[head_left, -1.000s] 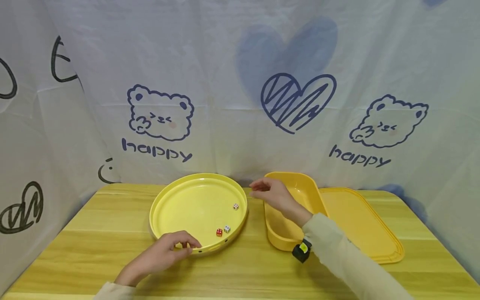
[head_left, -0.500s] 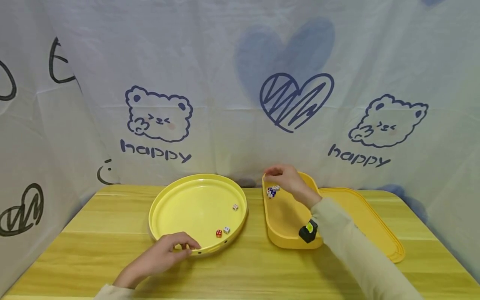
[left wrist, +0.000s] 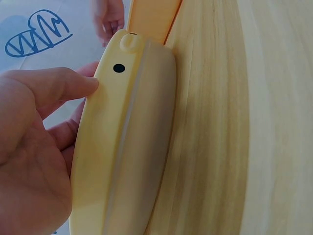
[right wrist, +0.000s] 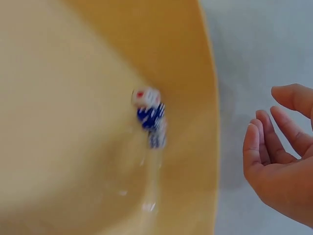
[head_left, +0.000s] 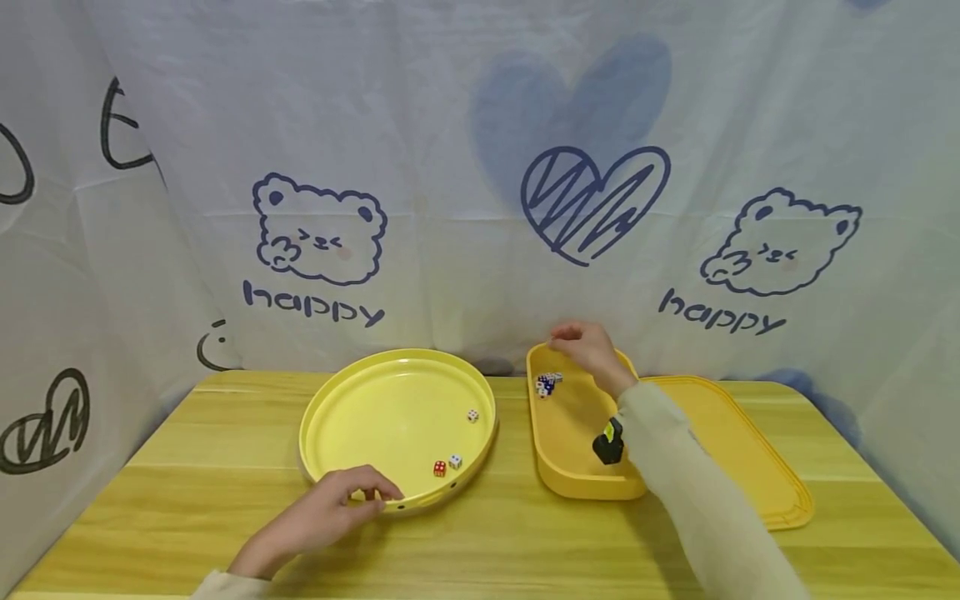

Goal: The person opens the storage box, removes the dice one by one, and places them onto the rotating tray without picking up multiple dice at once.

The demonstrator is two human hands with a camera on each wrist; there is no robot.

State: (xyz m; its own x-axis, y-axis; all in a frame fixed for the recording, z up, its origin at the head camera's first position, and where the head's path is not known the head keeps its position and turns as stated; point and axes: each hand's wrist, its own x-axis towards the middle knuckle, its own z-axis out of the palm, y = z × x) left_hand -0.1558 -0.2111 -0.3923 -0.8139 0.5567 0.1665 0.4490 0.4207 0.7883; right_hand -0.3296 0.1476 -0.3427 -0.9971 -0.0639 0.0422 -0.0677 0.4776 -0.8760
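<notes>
At the near edge of the yellow round tray [head_left: 375, 425], my left hand [head_left: 330, 504] pinches the rim. In the left wrist view the thumb presses the tray's outer wall [left wrist: 105, 132] and the other fingers go behind the rim. Inside the tray lie a red die [head_left: 439, 469], a white die [head_left: 455, 461] beside it, and another white die [head_left: 472, 416] farther right. Over the back of the orange-yellow box [head_left: 585, 487] hovers my right hand [head_left: 588, 352], fingers loosely bent, nothing held. Several white and blue dice [head_left: 547, 384] sit clustered in the box's far left corner.
A flat orange-yellow lid [head_left: 738, 450] lies right of the box, partly under the right sleeve [head_left: 686, 467]. Everything stands on a wood-grain table [head_left: 180, 475]. A printed white cloth [head_left: 450, 275] hangs directly behind the table.
My right hand has moved from between tray and box to above the box's back, and slightly right. Dice now show in the box's corner. My left hand keeps its place.
</notes>
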